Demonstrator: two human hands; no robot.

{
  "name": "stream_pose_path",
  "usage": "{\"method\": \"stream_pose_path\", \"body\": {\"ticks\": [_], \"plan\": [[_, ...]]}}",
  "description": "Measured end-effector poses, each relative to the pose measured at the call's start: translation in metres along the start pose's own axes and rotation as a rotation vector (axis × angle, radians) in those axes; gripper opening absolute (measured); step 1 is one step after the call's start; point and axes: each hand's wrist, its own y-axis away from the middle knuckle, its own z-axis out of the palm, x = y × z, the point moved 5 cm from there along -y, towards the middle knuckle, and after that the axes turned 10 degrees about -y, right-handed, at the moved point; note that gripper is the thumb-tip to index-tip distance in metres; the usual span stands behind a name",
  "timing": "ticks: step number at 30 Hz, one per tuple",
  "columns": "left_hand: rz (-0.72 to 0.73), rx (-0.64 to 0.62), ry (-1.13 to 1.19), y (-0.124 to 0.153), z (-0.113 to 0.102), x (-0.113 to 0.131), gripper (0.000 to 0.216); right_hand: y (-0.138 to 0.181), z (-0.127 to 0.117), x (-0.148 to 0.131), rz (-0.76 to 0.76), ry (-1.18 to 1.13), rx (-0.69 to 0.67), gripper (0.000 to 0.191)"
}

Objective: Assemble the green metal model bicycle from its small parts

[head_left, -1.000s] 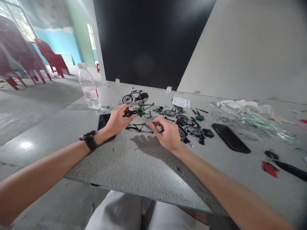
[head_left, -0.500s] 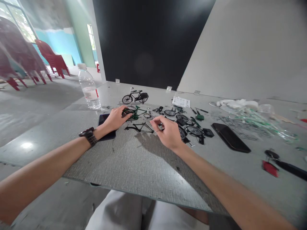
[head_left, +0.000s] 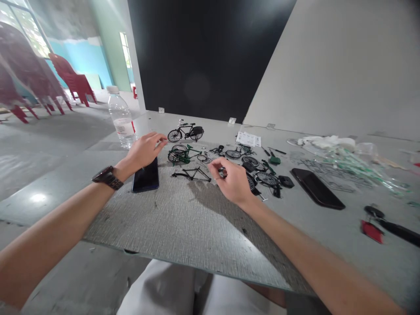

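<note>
My left hand (head_left: 146,148), with a dark watch on its wrist, hovers over the far end of a dark phone (head_left: 146,178). Its fingers stretch out loosely with nothing visible in them, left of a green model bicycle (head_left: 183,153) and a complete black model bicycle (head_left: 185,132). Thumb and fingers of my right hand (head_left: 232,180) are pinched together above the table; whatever they hold, if anything, is hidden. Just left of that hand lies a bare black bicycle frame (head_left: 194,175). Loose wheels and small black parts (head_left: 267,178) are spread behind and right of it.
A water bottle (head_left: 122,120) stands at the back left. A paper sheet (head_left: 248,139) lies behind the parts. To the right are another phone (head_left: 316,189), clear plastic wrapping (head_left: 357,159) and keys with a red tag (head_left: 372,231). A black panel (head_left: 210,57) rises behind the table.
My left hand has let go of the green model bicycle and moved left and up from it, uncovering the phone. My right hand keeps its pinch, nearly in place.
</note>
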Motion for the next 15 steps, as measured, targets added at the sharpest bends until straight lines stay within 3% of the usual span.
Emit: {"method": "stream_pose_path", "body": {"ticks": [3,5,15], "plan": [[0.185,-0.199,-0.014,0.004,0.018,-0.001,0.027,0.000,0.000,0.001,0.008,-0.001,-0.016,0.020],[0.231,-0.272,-0.033,0.007,0.027,-0.003,0.026,0.000,0.000,0.002,0.008,0.001,-0.016,0.018],[0.242,-0.336,0.002,0.011,0.035,-0.005,0.020,-0.001,-0.006,0.012,0.030,0.021,-0.006,0.017]]}}
